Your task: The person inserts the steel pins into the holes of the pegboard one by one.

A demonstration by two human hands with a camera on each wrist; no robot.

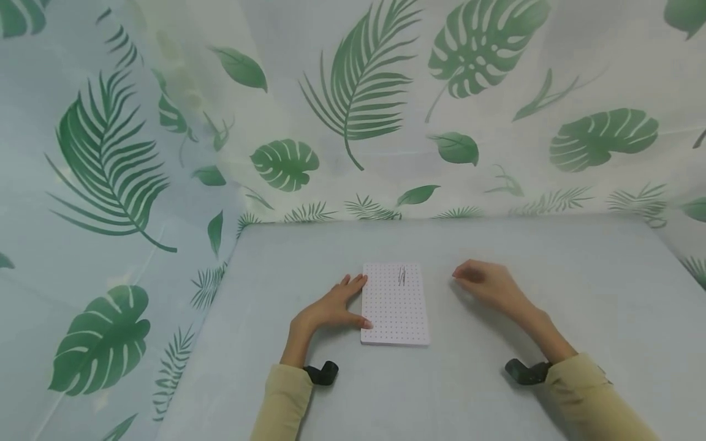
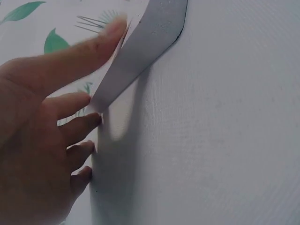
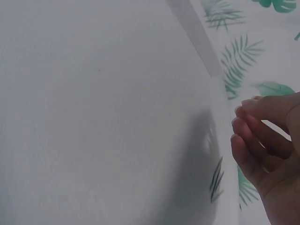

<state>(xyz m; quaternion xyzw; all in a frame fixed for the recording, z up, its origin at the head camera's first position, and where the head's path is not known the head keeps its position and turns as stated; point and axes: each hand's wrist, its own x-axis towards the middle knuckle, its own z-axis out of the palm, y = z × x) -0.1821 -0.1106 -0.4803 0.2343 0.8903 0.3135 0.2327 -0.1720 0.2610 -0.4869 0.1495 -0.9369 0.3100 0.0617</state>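
Note:
A white notepad (image 1: 393,309) printed with a grid of small dots lies flat on the table, a dark pen scribble (image 1: 402,275) near its top right. My left hand (image 1: 333,308) is spread along the pad's left edge. Its thumb reaches onto the lower left corner, while the fingertips touch near the upper left. Close up in the left wrist view, the pad's pale side (image 2: 140,56) rises beside the thumb. Right of the pad, apart from it, my right hand (image 1: 491,285) has its fingers curled and thumb against the forefinger. Nothing shows between them.
The pale table (image 1: 259,367) extends around the pad, its far edge against a leaf-printed curtain (image 1: 375,135). Another curtain side (image 1: 110,257) hangs along the left. Black wrist devices (image 1: 325,372) sit by both sleeves. Dark strokes (image 3: 216,180) show near the right hand's shadow.

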